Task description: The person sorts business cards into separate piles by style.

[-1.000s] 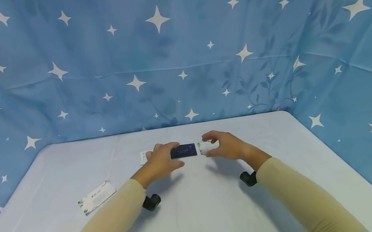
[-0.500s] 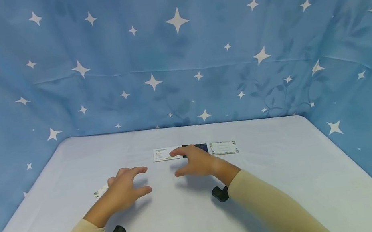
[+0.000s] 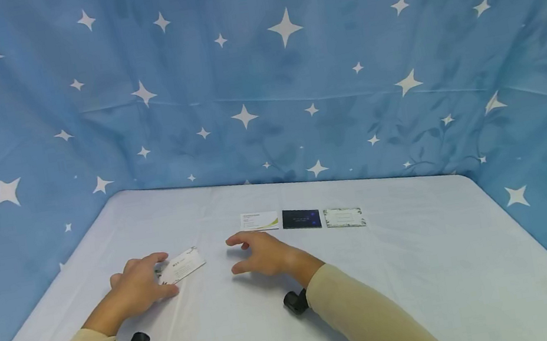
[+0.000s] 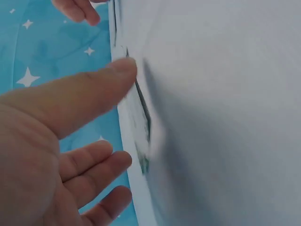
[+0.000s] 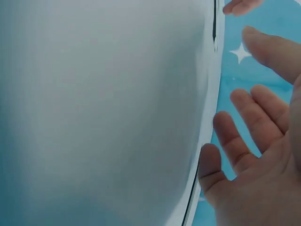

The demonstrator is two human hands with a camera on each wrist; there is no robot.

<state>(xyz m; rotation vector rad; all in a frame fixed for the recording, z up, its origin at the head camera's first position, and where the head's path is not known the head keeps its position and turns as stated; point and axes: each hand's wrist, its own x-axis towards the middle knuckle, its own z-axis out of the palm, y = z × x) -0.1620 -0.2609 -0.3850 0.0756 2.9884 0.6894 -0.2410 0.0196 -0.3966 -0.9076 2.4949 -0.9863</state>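
A white business card (image 3: 181, 265) with printed text and leafy corners lies slanted on the left part of the table. My left hand (image 3: 136, 287) is at its left end, thumb and forefinger spread on either side of it and overlapping its edge in the head view. The left wrist view shows the same card (image 4: 141, 127) beyond the thumb, seen nearly edge-on, with the other fingers relaxed. Over the table, right of that card, my right hand (image 3: 265, 252) hovers with fingers apart and nothing between them.
Farther back, three business cards form a row: a white one with a yellow curve (image 3: 259, 221), a dark blue one (image 3: 301, 219) and a white leaf-bordered one (image 3: 344, 217). Behind the white-covered table (image 3: 405, 292) hangs a blue star-patterned curtain (image 3: 259, 77).
My left hand has left the row of cards and moved left to the slanted card. My right hand has also come left, away from the row. The head view has turned left.
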